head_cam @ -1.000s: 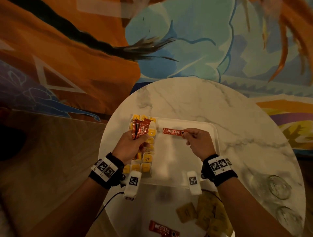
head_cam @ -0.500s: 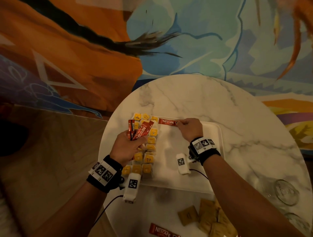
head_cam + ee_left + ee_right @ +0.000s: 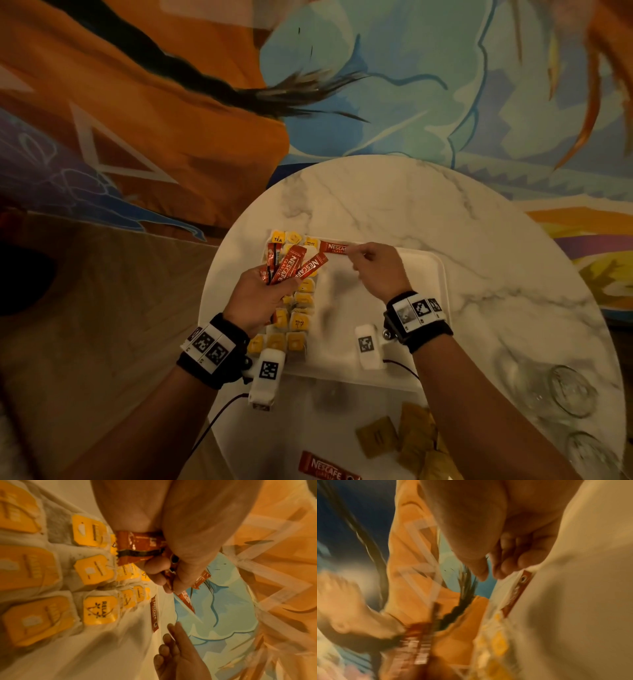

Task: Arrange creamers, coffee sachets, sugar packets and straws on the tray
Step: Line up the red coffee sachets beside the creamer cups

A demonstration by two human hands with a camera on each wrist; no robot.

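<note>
A white tray sits on the round marble table. Rows of yellow tea bags fill its left side. My left hand hovers over them and grips a fan of red Nescafe sachets, also seen pinched in the left wrist view. One more red sachet lies flat along the tray's far edge, beside the tea bags. My right hand is at that sachet's right end with loose fingers that are just off it.
Near the table's front edge lie several brown packets and another red Nescafe sachet. Two clear glasses stand at the right edge. A painted wall rises behind the table.
My right hand carried one sachet from the tray's middle to its far edge, laid it beside the tea bags and loosened its fingers. The left hand stayed put, its sachets fanned wider.
</note>
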